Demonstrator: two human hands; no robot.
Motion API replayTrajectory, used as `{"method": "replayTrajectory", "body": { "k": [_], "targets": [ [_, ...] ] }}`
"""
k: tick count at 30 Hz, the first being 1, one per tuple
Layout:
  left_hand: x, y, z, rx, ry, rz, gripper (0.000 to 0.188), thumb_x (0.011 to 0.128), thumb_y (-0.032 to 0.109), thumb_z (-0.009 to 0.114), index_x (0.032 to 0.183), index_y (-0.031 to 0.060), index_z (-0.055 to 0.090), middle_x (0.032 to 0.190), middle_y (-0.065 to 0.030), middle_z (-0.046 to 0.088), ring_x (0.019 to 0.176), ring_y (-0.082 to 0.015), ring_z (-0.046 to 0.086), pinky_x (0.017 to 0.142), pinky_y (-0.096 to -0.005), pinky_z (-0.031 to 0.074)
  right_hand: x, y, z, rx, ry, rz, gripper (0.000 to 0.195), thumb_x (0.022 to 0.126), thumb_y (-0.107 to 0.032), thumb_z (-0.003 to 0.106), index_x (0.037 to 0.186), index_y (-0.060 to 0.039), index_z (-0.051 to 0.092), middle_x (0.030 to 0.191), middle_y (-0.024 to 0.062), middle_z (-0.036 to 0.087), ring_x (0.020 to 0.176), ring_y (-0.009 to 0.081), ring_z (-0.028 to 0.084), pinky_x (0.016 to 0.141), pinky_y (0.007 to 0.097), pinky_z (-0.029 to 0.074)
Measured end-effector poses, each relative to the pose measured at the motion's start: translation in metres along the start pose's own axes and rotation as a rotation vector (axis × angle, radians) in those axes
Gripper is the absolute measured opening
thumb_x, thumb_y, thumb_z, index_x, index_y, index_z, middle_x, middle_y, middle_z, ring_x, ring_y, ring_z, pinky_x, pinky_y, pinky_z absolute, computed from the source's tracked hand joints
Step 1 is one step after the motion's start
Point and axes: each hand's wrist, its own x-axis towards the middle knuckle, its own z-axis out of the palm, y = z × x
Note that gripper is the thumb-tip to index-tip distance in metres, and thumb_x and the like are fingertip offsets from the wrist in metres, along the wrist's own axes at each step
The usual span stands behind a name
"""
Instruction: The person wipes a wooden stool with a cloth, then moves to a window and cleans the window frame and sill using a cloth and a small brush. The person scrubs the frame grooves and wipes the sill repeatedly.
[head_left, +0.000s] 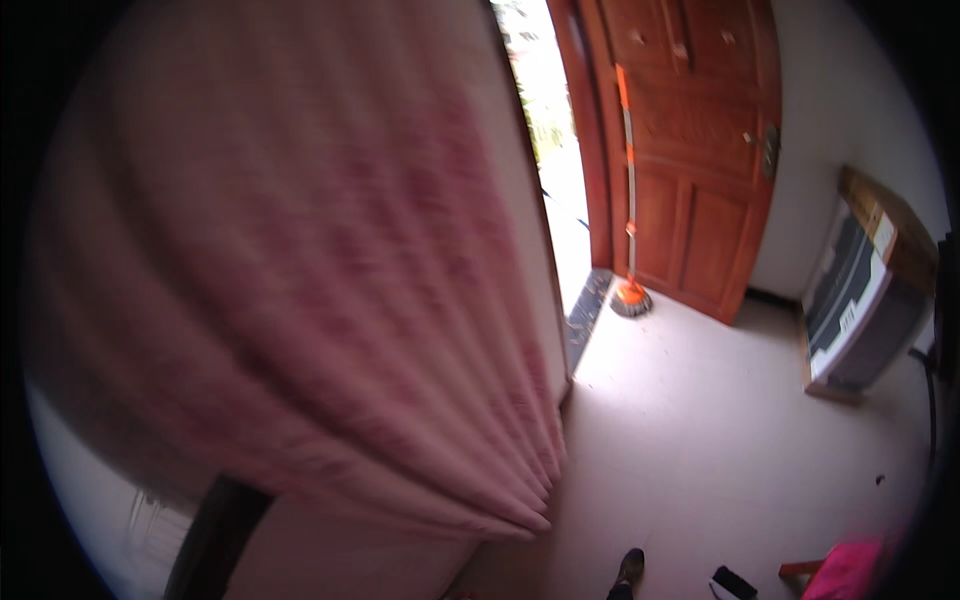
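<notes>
Neither of my hands is in view. A long pink curtain (360, 285) with darker pink patches fills the left and middle, its folds drawn together toward the lower hem. To its right is a bright doorway (551, 120) with a reddish-brown wooden door (720, 202) swung inward. A mop (631, 296) with an orange head base and grey strands stands upright against the door. My shoe (634, 564), dark in colour, is on the pale floor (675, 450) at the bottom.
A large cardboard-edged package (862, 300) stands by the right wall. Low on the right are a bright pink cloth (844, 570) on a wooden piece of furniture and a black object (733, 583) on the floor. A dark post-like object (217, 536) is at lower left.
</notes>
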Motion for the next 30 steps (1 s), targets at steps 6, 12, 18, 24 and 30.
{"method": "replayTrajectory", "body": {
  "k": [6,12,18,24,30],
  "targets": [
    [-0.074,0.144,-0.071,-0.263,0.306,0.263,0.034,0.093,0.025,0.047,0.114,-0.0013,0.053,0.110,-0.0167,0.060,0.107,-0.0278,0.056,0.094,-0.0401,0.043,0.092,-0.075,0.143,-0.344,-0.081,-0.261,0.042,0.087,-0.030,0.060,0.115,0.0000,0.055,0.074,0.0009,0.056,0.062,0.0068,0.048,0.054,0.0215,0.039],
    [-0.148,0.198,-0.150,-0.459,0.359,0.466,0.031,0.095,0.019,0.046,0.107,-0.0072,0.057,0.106,-0.0132,0.062,0.100,-0.0194,0.058,0.090,-0.0326,0.045,0.165,-0.113,0.230,-0.202,-0.267,0.181,0.063,0.079,-0.038,0.064,0.121,0.0069,0.048,0.075,0.0041,0.059,0.069,0.0105,0.055,0.061,0.0249,0.044],
    [-0.218,0.180,-0.182,-0.700,0.554,0.559,0.025,0.093,0.016,0.050,0.109,-0.0023,0.055,0.103,-0.0167,0.062,0.095,-0.0234,0.061,0.086,-0.0346,0.049,0.202,-0.125,0.288,-0.450,-0.594,0.544,0.052,0.079,-0.023,0.062,0.124,0.0003,0.047,0.096,0.0041,0.058,0.090,0.0106,0.054,0.084,0.0255,0.042],
    [-0.228,0.134,-0.217,-0.750,0.635,0.614,0.027,0.091,0.021,0.055,0.109,0.0010,0.053,0.094,-0.0130,0.065,0.082,-0.0202,0.064,0.073,-0.0296,0.053,0.253,-0.109,0.344,-0.440,-0.889,0.589,0.039,0.082,-0.010,0.062,0.119,-0.0003,0.053,0.089,0.0013,0.057,0.081,0.0055,0.053,0.075,0.0197,0.043],
    [-0.277,0.112,-0.277,-0.060,0.867,0.757,0.076,0.081,0.007,0.062,0.140,0.0069,0.014,0.140,-0.0154,0.029,0.127,-0.0265,0.035,0.099,-0.0409,0.039,0.298,-0.053,0.384,-0.544,-0.586,0.640,0.042,0.075,-0.013,0.059,0.114,0.0005,0.052,0.076,0.0053,0.060,0.070,0.0104,0.058,0.068,0.0227,0.044]
  ]
}}
